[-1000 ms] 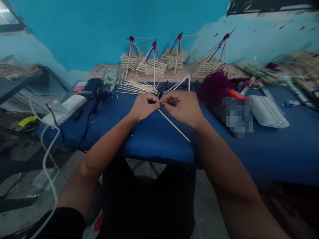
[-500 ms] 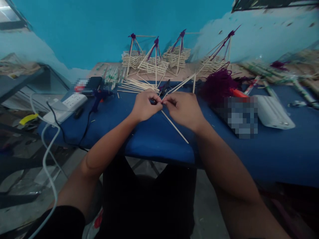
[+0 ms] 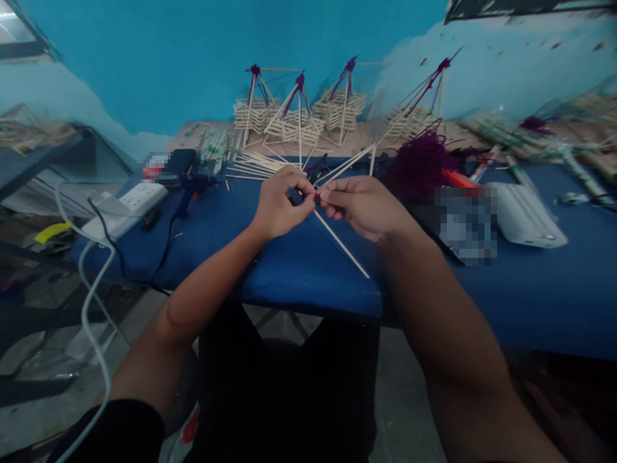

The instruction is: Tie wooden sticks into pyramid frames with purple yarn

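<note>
Left hand (image 3: 284, 202) and right hand (image 3: 364, 202) pinch purple yarn (image 3: 317, 199) over middle of blue table (image 3: 308, 283). Thin wooden stick (image 3: 343, 246) runs from fingertips, long axis slanting, end pointing near-right.

Over the table (image 3: 308, 283), the left hand (image 3: 283, 204) and right hand (image 3: 364, 204) meet; a stick (image 3: 342, 244) slants from them toward the near right. Loose sticks (image 3: 258, 166) lie just beyond the left hand. Farther back, four stick frames (image 3: 293, 130) stand in a row before the wall (image 3: 168, 64). Left lie a power strip (image 3: 126, 207) and a glue gun (image 3: 187, 193); right, a yarn heap (image 3: 417, 166) and, nearer, a box (image 3: 525, 215).
</note>
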The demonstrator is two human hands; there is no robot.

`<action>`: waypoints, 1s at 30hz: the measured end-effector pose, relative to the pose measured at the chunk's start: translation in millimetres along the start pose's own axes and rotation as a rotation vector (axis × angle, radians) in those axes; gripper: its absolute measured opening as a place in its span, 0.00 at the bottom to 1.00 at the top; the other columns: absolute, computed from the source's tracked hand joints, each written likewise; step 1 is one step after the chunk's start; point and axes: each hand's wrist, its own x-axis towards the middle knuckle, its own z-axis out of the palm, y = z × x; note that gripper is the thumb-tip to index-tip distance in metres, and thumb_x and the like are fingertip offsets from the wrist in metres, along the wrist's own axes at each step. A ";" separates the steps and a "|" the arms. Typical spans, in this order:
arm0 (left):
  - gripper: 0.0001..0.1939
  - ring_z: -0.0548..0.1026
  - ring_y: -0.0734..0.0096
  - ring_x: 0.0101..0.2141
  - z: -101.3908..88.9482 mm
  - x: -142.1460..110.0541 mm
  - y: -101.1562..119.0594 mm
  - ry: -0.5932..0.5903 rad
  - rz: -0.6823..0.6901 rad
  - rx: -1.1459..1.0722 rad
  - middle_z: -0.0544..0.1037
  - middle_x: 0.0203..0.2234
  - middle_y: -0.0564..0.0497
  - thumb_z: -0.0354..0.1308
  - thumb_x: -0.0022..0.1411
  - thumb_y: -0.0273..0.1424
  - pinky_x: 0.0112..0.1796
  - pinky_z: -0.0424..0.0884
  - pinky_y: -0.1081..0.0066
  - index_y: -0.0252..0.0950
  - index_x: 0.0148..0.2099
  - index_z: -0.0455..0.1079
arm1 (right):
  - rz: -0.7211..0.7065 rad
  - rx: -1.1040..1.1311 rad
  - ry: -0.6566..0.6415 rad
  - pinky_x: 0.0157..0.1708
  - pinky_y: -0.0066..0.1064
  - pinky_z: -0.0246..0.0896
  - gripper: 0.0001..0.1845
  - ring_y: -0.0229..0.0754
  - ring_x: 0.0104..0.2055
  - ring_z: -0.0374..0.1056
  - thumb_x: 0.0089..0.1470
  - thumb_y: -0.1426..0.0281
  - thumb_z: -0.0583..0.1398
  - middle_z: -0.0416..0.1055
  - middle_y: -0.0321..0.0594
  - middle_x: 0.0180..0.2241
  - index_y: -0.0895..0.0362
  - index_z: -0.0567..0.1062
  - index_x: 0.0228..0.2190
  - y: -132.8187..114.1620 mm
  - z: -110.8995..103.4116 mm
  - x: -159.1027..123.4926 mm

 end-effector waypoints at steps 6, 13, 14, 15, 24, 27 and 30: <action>0.04 0.77 0.70 0.37 0.0 -1.7 3.7 0.009 0.070 0.046 0.81 0.40 0.48 0.65 0.58 0.24 0.31 0.72 0.72 0.38 0.34 0.76 | 0.054 0.145 -0.012 0.24 0.29 0.62 0.18 0.36 0.26 0.66 0.48 0.60 0.82 0.76 0.40 0.27 0.55 0.82 0.29 -0.4 -0.8 0.6; 0.07 0.76 0.69 0.38 -2.3 -3.3 6.9 -0.046 0.091 0.019 0.80 0.41 0.48 0.67 0.56 0.23 0.33 0.71 0.69 0.39 0.35 0.74 | 0.040 0.140 -0.020 0.23 0.29 0.62 0.20 0.35 0.25 0.65 0.46 0.58 0.82 0.75 0.40 0.27 0.55 0.81 0.28 -3.0 0.8 -0.7; 0.07 0.76 0.68 0.38 -2.5 -3.2 7.6 -0.050 0.088 0.030 0.81 0.41 0.48 0.68 0.55 0.23 0.33 0.71 0.69 0.39 0.34 0.74 | 0.041 0.139 -0.013 0.23 0.28 0.62 0.20 0.35 0.25 0.65 0.46 0.58 0.82 0.75 0.39 0.26 0.55 0.81 0.28 -4.1 1.5 -1.3; 0.07 0.76 0.68 0.38 -2.7 -3.0 8.2 -0.052 0.082 0.042 0.81 0.41 0.47 0.68 0.55 0.23 0.33 0.71 0.69 0.39 0.34 0.74 | 0.040 0.136 -0.008 0.23 0.28 0.62 0.20 0.35 0.25 0.65 0.46 0.58 0.82 0.75 0.39 0.26 0.55 0.81 0.28 -5.2 2.2 -1.9; 0.04 0.74 0.71 0.34 1.0 -3.2 6.3 -0.016 0.064 0.083 0.82 0.39 0.49 0.68 0.57 0.25 0.32 0.69 0.69 0.39 0.33 0.77 | -0.009 0.014 0.027 0.27 0.29 0.68 0.17 0.36 0.26 0.69 0.56 0.59 0.76 0.73 0.39 0.24 0.56 0.79 0.28 -0.1 3.1 -1.0; 0.05 0.74 0.71 0.33 0.3 -2.6 3.7 -0.003 0.080 0.012 0.82 0.38 0.49 0.67 0.56 0.24 0.31 0.69 0.69 0.39 0.32 0.76 | -0.038 -0.044 0.040 0.29 0.30 0.71 0.15 0.37 0.27 0.70 0.59 0.61 0.74 0.73 0.39 0.25 0.56 0.79 0.28 3.8 2.9 0.5; 0.06 0.76 0.69 0.36 -2.9 0.7 -1.6 0.003 0.050 -0.063 0.82 0.37 0.49 0.67 0.56 0.24 0.34 0.72 0.69 0.39 0.31 0.75 | -0.091 -0.111 0.091 0.30 0.31 0.72 0.11 0.38 0.27 0.71 0.60 0.63 0.72 0.74 0.38 0.25 0.56 0.82 0.31 5.7 4.6 0.6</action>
